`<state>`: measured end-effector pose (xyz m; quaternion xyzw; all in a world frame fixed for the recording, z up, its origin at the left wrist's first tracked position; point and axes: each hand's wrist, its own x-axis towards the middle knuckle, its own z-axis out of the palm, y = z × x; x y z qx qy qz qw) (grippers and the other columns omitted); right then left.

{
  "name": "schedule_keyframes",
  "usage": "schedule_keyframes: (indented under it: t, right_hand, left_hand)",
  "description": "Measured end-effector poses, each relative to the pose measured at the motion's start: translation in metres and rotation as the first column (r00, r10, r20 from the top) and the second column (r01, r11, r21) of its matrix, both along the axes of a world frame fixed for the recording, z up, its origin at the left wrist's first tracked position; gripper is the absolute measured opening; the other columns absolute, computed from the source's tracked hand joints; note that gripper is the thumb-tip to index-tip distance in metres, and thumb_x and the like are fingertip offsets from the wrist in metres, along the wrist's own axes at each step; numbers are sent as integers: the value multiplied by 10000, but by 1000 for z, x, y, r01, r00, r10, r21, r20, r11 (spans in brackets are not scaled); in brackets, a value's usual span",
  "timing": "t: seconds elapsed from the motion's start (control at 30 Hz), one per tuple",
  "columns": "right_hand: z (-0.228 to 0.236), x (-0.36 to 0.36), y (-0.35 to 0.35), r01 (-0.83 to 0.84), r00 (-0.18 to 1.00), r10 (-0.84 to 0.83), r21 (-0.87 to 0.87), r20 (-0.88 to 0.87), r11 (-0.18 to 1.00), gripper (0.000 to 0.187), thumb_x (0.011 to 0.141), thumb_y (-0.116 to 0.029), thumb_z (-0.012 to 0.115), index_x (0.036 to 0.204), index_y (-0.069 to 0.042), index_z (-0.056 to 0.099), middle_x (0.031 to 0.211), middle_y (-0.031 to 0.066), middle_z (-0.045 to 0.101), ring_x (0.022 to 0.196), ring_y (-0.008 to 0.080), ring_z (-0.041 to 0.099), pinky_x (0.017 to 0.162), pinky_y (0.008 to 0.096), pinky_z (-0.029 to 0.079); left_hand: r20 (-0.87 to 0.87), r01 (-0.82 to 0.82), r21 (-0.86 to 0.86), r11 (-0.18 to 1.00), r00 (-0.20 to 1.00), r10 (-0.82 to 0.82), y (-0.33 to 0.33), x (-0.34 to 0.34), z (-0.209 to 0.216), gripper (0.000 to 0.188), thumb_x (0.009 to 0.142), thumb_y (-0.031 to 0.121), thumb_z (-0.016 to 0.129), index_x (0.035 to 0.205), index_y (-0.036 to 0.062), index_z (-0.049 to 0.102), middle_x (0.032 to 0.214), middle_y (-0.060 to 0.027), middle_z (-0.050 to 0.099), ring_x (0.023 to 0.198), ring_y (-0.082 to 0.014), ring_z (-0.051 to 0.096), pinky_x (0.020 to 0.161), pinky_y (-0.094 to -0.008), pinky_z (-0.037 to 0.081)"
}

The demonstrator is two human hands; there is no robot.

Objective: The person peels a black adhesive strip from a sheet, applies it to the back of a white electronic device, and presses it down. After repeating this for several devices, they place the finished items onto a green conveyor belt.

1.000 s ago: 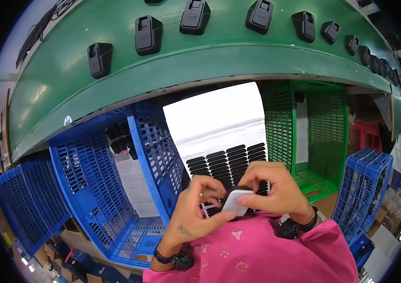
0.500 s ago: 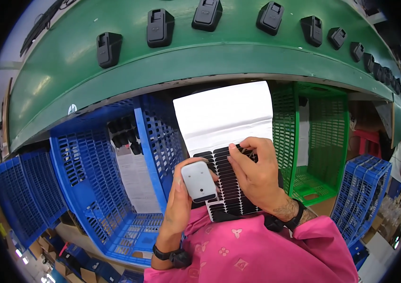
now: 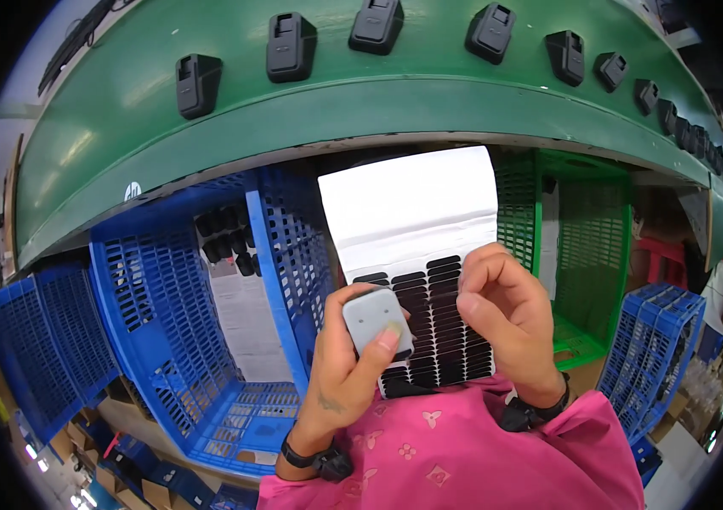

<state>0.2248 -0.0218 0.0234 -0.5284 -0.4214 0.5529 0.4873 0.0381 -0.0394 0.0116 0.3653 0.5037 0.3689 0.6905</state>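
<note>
My left hand (image 3: 337,365) grips a light grey, rounded box-shaped device (image 3: 371,313), with the thumb pressed on its face. Two small dark dots show near its upper part, and its lower end is dark. Beside it, a sheet of black oblong stickers (image 3: 442,336) in columns lies over my lap. The sheet's bare white upper part (image 3: 412,204) stretches up toward the bench. At the right edge of the sticker columns is my right hand (image 3: 510,319), its fingers curled with thumb and forefinger close together. Whatever these fingers hold, if anything, I cannot make out.
A green bench (image 3: 242,136) runs across the top, carrying a row of black stands (image 3: 292,49). Below it are a blue crate (image 3: 149,297) with black parts (image 3: 225,234) inside, and a green crate (image 3: 586,246). Another blue crate (image 3: 654,340) stands far right.
My right hand has drawn away to the right and down from the stickers' top. My left thumb has come over the device's face, and the device has shifted slightly right.
</note>
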Motion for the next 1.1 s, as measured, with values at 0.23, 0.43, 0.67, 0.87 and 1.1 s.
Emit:
schedule_keyframes:
  t: [0.23,0.43,0.67,0.87,1.1]
  right_hand:
    - [49,-4,7,-183,946,81,-312,-313,932,90,800,7,577,823,17,491,724,32,494,561,53,458,491,197,377]
    - [47,-1,2,-127,929,24,-258,-369,958,87,825,3,612,879,28,548,714,-10,560,620,6,507,535,163,394]
    - [41,-2,3,-120,931,34,-217,-363,969,83,825,13,609,881,34,552,731,2,577,634,12,522,549,162,411]
    - [39,-2,4,-105,934,16,-232,-356,967,79,825,17,607,881,37,554,738,3,578,644,16,530,556,162,417]
    - [37,-4,4,-104,937,22,-218,-349,970,78,828,20,603,884,43,554,752,16,589,661,21,544,566,164,427]
  left_hand:
    - [-231,207,271,940,962,-146,11,20,29,419,870,145,549,1195,-39,358,885,-186,627,728,-266,653,643,-341,508]
    - [-236,200,327,924,964,-125,10,27,29,412,872,138,561,1190,-35,364,897,-189,625,731,-286,652,651,-351,511]
    - [-331,207,354,912,940,-85,9,31,32,401,866,119,573,1178,-32,371,900,-190,623,735,-305,650,652,-359,512]
    - [-348,213,326,921,933,-92,9,32,30,399,868,121,570,1177,-36,374,908,-196,622,743,-321,649,656,-366,513]
    - [-388,214,362,907,920,-62,9,33,30,397,866,121,572,1171,-46,380,889,-200,619,728,-321,647,644,-370,513]
